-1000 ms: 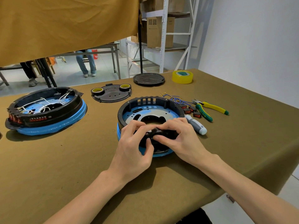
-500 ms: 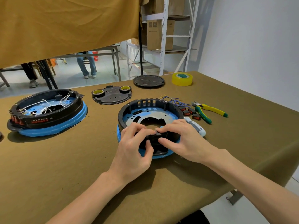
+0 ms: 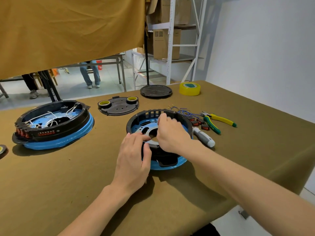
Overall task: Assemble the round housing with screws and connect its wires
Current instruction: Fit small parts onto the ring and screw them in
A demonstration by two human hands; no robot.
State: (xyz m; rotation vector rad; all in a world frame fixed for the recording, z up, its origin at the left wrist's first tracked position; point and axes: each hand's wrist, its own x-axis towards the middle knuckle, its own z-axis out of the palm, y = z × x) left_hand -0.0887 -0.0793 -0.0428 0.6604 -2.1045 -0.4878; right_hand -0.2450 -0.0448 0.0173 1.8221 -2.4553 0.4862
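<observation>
A round housing point(image 3: 159, 133) sits on the olive-covered bench point(image 3: 68, 176), near the middle of the front edge and directly ahead of the person. Both hands are on it.

The left hand point(image 3: 133, 160) rests against the housing's near-left rim, palm down, fingers point(image 3: 136, 137) loosely curled over the black wall and the thumb lying along the outside. Whether those fingers pinch anything cannot be told.

The right hand point(image 3: 172, 132) is deeper in, reaching across the open top toward the far rim; it is blurred, its fingers bent downward, and what they hold, if anything, is hidden. This hand is the nearer one to the loose wires point(image 3: 184, 111), which lie just beyond the housing's far-right rim, toward the bench's back right corner, running roughly left to right.

The housing is a black slotted ring standing on a blue base, with a pale metal plate point(image 3: 150, 132) inside that has a large central hole. No wires are visible inside it, so wiring appears not yet begun.

A white-handled screwdriver point(image 3: 203, 137) lies just right of the housing, pointing away from the front edge, and green and yellow pliers point(image 3: 216, 121) lie beyond it.
</observation>
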